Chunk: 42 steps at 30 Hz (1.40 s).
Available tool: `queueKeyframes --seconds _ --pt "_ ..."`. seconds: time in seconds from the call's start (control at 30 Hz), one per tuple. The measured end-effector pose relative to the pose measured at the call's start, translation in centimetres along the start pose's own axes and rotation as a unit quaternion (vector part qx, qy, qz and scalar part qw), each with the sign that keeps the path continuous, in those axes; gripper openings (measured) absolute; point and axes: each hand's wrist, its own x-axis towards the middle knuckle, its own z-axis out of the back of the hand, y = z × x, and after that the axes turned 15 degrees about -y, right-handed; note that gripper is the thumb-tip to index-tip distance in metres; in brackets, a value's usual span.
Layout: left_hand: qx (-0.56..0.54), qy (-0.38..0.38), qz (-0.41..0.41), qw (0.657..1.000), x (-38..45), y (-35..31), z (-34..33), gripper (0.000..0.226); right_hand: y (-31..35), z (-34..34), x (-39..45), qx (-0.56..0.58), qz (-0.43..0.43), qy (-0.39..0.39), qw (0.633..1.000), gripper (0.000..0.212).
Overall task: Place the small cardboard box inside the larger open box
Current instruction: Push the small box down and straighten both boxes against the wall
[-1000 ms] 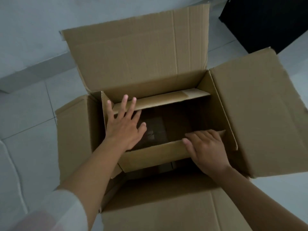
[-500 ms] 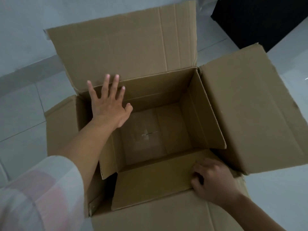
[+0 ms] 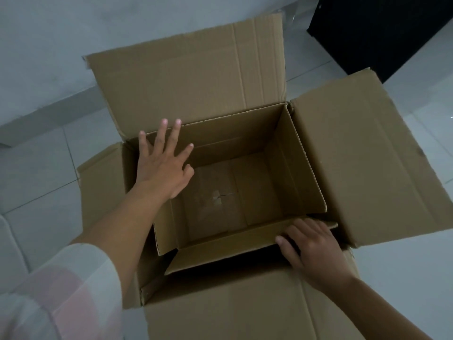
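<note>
Small cardboard box (image 3: pixel 232 190) is seen seated inside the larger open box (image 3: pixel 380 153), its mouth upward and its own flaps folded outward. Two boxes are counted, both brown and corrugated. Going left to right: a pale sleeve (image 3: pixel 61 290) is seen at the lower left corner. A narrow outer flap (image 3: pixel 100 182) of the larger box is laid out over the tiled floor (image 3: pixel 36 168). The left hand (image 3: pixel 163 165) is spread wide, fingers fanned, flat against the inner left wall near the far left corner; nothing is gripped by it. Little room is left between the two boxes on the left side; a dark gap is noted along the near edge, under the small box's near flap (image 3: pixel 232 244). The interior of the small box is open down to its bottom, where a taped seam (image 3: pixel 218 196) is visible. The tall far flap (image 3: pixel 196 82) of the larger box is raised behind it. The right hand (image 3: pixel 311 246) is curled over the right end of the near flap, fingers bent onto its edge, thumb side hidden, so a closed pinch cannot be confirmed. The wide right flap of the larger box is spread outward. One dark object (image 3: pixel 392 28) is noted at the upper right, well apart. Two hands are counted.
</note>
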Motion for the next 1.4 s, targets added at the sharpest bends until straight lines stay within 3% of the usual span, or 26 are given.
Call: queueKeyframes --seconds 0.43,0.67,0.83,0.93,1.1,1.4 --pt "-0.122 0.023 0.149 0.981 -11.1 -1.2 1.0 0.062 1.3 2.1 -0.7 -0.045 -0.041 0.013 0.998 0.062" --pt "-0.190 0.020 0.190 0.963 -19.1 -2.5 1.1 0.077 1.7 2.0 -4.2 -0.102 -0.122 0.091 0.983 0.076" --pt "-0.225 0.039 0.216 0.949 -21.1 -3.2 -1.6 0.095 1.5 0.4 -5.2 -0.112 -0.209 0.071 0.969 0.077" --pt "-0.255 0.014 0.221 0.941 -21.2 -3.9 -3.3 0.096 1.0 -0.8 -5.3 -0.085 -0.245 0.056 0.964 0.070" --pt "-0.297 -0.063 0.200 0.932 -20.6 -4.0 -4.4 0.075 0.1 -2.3 -5.3 -0.048 -0.240 -0.010 0.969 0.081" --pt "-0.303 -0.102 0.195 0.927 -15.4 -5.5 -4.1 0.077 -4.2 -2.0 -0.2 -0.050 -0.219 -0.070 0.972 0.080"
